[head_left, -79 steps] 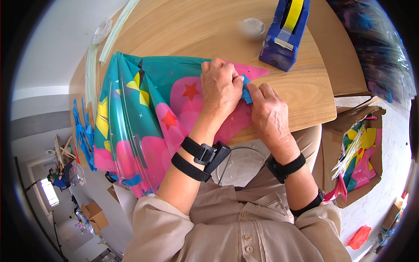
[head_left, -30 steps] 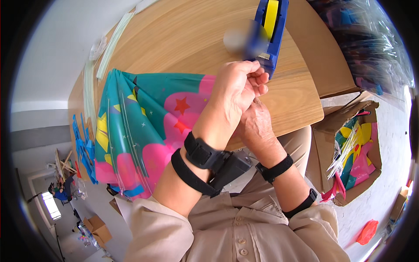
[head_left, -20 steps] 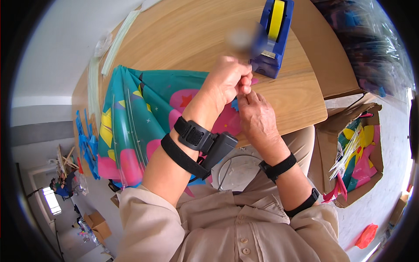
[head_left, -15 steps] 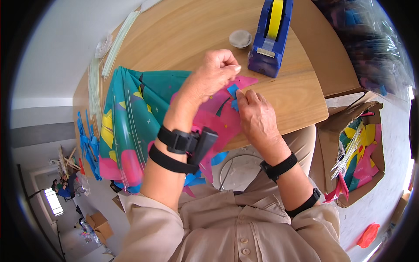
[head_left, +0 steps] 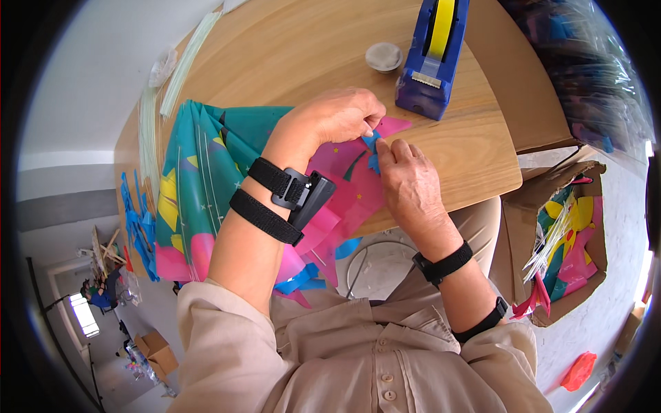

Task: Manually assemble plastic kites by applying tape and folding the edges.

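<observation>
I see my left hand curled over the pink end of the colourful plastic kite, its thumb and forefinger pinched together on a small blue piece at the kite's right tip. My right hand lies flat just near of it, fingers pressed together and the forefinger tip touching that same blue piece from the near side. The kite lies spread on the wooden table, teal and yellow on its left part, pink with stars on its right, and its near edge hangs over the table's near rim. Just right of and beyond the hands stands a blue tape dispenser with a yellow roll, and left of it, close by, a small round grey lid. At the far left of the table lie thin pale rods. On the floor to the right sits an open cardboard box holding coloured sheets and sticks. Black straps wrap both wrists
</observation>
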{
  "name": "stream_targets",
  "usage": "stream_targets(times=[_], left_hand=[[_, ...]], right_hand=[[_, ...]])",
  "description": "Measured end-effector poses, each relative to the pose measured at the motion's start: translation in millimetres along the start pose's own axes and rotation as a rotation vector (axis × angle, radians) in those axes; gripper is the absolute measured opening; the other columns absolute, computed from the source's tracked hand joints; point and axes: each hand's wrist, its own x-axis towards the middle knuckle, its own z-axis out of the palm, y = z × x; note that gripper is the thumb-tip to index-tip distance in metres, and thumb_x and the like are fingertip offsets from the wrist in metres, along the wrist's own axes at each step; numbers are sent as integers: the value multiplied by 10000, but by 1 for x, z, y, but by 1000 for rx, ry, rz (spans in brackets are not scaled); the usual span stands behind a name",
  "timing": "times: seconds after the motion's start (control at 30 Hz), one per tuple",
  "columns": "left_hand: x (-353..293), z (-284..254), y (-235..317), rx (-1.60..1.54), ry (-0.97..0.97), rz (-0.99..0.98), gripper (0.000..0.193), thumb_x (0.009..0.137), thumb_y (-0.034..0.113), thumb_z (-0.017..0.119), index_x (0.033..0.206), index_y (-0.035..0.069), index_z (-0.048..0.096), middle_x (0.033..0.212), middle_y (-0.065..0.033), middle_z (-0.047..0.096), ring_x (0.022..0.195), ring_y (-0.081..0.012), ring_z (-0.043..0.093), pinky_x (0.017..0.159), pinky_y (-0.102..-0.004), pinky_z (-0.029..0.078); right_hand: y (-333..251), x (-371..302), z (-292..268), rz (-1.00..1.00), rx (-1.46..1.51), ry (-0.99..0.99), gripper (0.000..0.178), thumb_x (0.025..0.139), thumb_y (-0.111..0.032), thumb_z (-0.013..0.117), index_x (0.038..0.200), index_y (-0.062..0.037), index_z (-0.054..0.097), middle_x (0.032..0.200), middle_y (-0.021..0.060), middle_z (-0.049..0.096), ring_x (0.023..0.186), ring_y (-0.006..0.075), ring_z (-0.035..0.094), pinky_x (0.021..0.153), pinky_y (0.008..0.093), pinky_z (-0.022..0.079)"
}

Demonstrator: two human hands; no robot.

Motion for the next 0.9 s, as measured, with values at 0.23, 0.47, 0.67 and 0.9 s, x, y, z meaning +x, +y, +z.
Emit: stream_targets(times=[0.23,0.47,0.67,0.9], left_hand=[[7,13,-4,88,65,-8,142,697,109,626,717,1,537,696,-175,560,680,-360,529,602,-429,406],[0,17,-31,242,375,75,304,652,166,746,741,-27,528,741,-195,573,670,-365,536,590,-426,420],[-25,12,-37,1,503,-263,177,708,43,664,834,-3,549,770,-161,592,715,-304,566,601,-374,456],[-69,15,-1,-90,430,213,358,653,-87,468,965,13,613,893,-183,622,895,-377,580,807,-416,479]], right_hand=[[0,1,-1,-5,-7,4,282,757,-63,564,1024,27,552,843,112,544,782,264,580,668,359,492],[0,-1,1,-9,-15,2,302,742,-62,568,1030,27,552,844,111,543,782,267,580,676,363,493],[6,-4,-6,-41,119,67,348,728,-39,551,1067,41,552,846,126,539,791,284,565,692,367,483],[-11,-36,-36,-322,319,179,453,688,-49,555,1125,67,548,845,125,519,749,266,538,666,346,472]])
